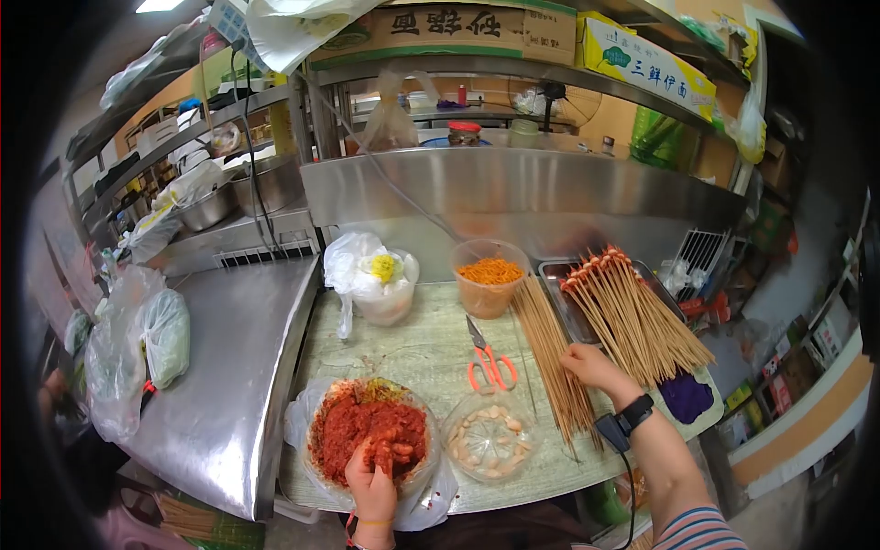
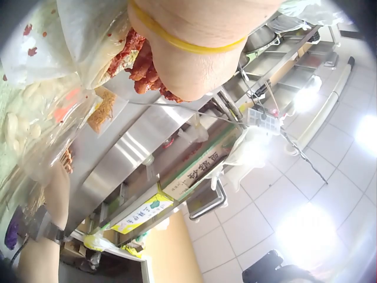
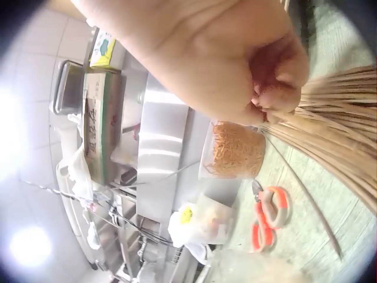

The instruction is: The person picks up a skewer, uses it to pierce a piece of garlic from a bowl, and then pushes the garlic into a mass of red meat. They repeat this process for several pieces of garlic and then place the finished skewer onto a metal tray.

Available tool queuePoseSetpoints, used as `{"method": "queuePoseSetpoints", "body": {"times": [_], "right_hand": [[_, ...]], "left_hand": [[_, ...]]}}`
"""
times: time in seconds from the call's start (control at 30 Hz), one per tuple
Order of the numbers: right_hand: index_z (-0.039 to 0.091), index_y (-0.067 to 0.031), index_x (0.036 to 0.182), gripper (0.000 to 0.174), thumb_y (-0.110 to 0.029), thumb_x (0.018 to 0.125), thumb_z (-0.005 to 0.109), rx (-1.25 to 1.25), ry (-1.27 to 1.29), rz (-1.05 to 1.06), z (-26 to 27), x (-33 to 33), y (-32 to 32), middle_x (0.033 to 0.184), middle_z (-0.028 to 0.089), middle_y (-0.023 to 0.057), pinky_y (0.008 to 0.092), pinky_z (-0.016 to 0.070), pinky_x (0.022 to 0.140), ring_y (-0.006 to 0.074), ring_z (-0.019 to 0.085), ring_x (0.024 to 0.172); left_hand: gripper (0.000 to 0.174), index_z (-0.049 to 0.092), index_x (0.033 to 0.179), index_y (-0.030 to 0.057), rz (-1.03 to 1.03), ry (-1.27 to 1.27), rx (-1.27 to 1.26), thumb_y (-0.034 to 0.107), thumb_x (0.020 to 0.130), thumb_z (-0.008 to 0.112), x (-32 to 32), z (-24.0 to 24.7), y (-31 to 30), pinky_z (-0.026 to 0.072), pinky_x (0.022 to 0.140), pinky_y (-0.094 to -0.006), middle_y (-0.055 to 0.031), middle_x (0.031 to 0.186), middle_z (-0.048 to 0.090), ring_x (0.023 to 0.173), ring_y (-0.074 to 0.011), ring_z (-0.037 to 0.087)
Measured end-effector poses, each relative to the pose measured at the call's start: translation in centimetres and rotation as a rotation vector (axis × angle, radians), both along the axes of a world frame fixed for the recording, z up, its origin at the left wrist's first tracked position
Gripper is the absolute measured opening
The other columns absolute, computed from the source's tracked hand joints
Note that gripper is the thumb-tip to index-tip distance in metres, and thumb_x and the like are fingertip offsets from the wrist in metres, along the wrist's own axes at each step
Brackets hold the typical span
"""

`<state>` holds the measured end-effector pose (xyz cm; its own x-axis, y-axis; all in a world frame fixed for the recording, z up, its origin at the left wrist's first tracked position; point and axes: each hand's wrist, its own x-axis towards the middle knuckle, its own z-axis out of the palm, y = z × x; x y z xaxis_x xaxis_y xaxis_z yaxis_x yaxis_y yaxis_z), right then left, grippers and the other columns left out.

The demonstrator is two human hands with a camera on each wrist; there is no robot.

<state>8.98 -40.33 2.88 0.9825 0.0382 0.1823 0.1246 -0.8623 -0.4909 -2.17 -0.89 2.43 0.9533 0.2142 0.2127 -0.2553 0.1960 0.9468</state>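
My left hand (image 1: 372,486) is in a plastic-lined bowl of red, sauce-coated meat (image 1: 353,426). Its red-smeared fingers curl round some of that meat, largely hidden by the hand in the left wrist view. On the right, my right hand (image 1: 594,368) lies at a long pile of bare bamboo skewers (image 1: 550,353). Seen from the right wrist, its curled fingers (image 3: 283,88) pinch at the skewers' ends; how many they hold I cannot tell. Beside the meat bowl is a clear bowl (image 1: 489,438) with pale garlic-like cloves around its inside.
Orange-handled scissors (image 1: 490,357) lie behind the clear bowl. Farther back stand a tub of orange strips (image 1: 490,284) and a bagged tub (image 1: 390,302). A metal tray (image 1: 573,312) at right carries loaded skewers (image 1: 632,321), near a purple cloth (image 1: 686,397).
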Motion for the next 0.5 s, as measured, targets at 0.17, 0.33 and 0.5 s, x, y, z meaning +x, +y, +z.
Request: {"method": "queuePoseSetpoints", "body": {"times": [0.17,0.33,0.5], "right_hand": [[0.050,-0.0061,0.084,0.018,-0.020,0.095,0.046,0.654,0.199,-0.034,3.0,-0.1,0.8,0.065,0.050,0.0000,0.0225,0.0364,0.043,0.0077,0.046,0.047],[0.054,-0.0025,0.079,0.020,-0.018,0.091,0.049,0.673,0.161,-0.057,3.2,4.6,0.0,0.064,0.055,0.0030,0.0249,0.0375,0.043,0.0103,0.047,0.045],[0.053,-0.0038,0.078,0.019,-0.017,0.091,0.049,0.741,0.280,-0.002,4.1,6.5,-0.4,0.062,0.054,0.0010,0.0235,0.0374,0.042,0.0087,0.048,0.047]], "left_hand": [[0.017,0.061,0.098,-0.0055,0.005,0.000,0.033,0.004,0.091,0.048,0.1,-0.2,-0.1,0.0486,0.066,-0.0252,-0.0085,0.083,0.066,0.072,-0.0139,0.061],[0.020,0.058,0.103,-0.0045,0.026,0.021,0.048,0.010,0.093,0.049,0.1,-0.1,-0.1,0.0535,0.061,-0.0268,-0.0086,0.082,0.066,0.069,-0.0144,0.063],[0.022,0.058,0.104,-0.0042,0.059,0.093,-0.019,0.014,0.093,0.051,-0.5,1.0,-0.8,0.0532,0.058,-0.0267,-0.0084,0.081,0.066,0.067,-0.0144,0.063]]}}
